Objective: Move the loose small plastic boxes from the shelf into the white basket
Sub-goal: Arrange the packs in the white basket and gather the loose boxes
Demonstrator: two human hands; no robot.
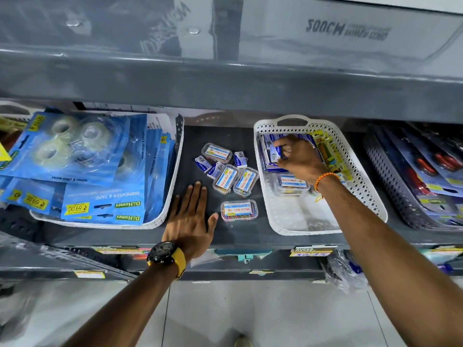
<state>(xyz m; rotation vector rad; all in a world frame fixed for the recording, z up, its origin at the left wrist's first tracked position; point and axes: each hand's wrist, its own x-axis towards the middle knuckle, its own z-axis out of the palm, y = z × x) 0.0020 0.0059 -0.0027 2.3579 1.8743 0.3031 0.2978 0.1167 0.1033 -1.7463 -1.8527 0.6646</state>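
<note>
Several small clear plastic boxes with blue-and-white labels lie loose on the dark shelf (198,229), one (239,210) nearest the front and a cluster (226,169) further back among small blue-and-white cartons. My left hand (191,216) lies flat and open on the shelf just left of the front box, thumb almost touching it. The white basket (370,194) stands to the right. My right hand (298,157) is inside it, fingers curled over the blue cartons at its back; whether it holds one is unclear. One clear box (292,184) lies in the basket below that hand.
A white basket (160,216) of blue tape-dispenser packs stands at the left. At the right sits a dark basket (390,179) with blue carded packs. A grey shelf (225,78) hangs overhead. Price tags line the shelf's front edge.
</note>
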